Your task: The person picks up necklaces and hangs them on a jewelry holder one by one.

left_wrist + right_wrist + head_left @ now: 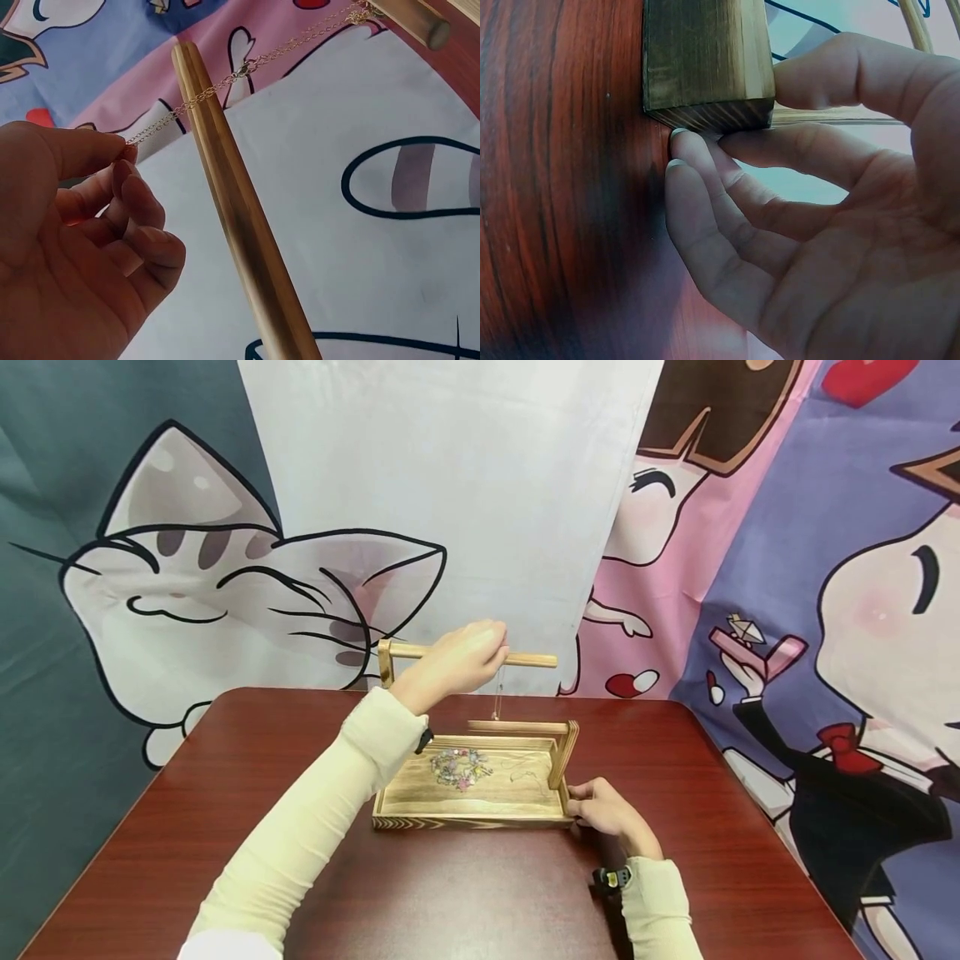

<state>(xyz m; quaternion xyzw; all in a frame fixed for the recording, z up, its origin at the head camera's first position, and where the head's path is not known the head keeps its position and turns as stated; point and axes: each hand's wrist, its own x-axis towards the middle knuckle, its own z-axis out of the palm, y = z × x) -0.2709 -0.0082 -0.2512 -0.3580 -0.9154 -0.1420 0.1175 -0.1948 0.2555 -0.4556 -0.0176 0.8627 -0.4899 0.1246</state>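
Observation:
A wooden jewelry stand [472,822] with a tray base and two side-mounted bars stands on the table. My left hand [461,656] is up at the higher bar [534,660], thumb and fingertip pinching a thin gold chain necklace [300,43]. In the left wrist view the chain crosses the bar near its free end, with a small clasp along it. Its lower part hangs toward the shorter bar [525,727]. Down at the tray's right end, my right hand [603,806] grips the corner [709,60], thumb on one side and fingers on the other.
A beaded charm bracelet [459,768] lies in the tray, with a fine chain [527,774] to its right. The reddish-brown table [300,743] extends around the stand. A cartoon-printed cloth [465,485] hangs behind the table.

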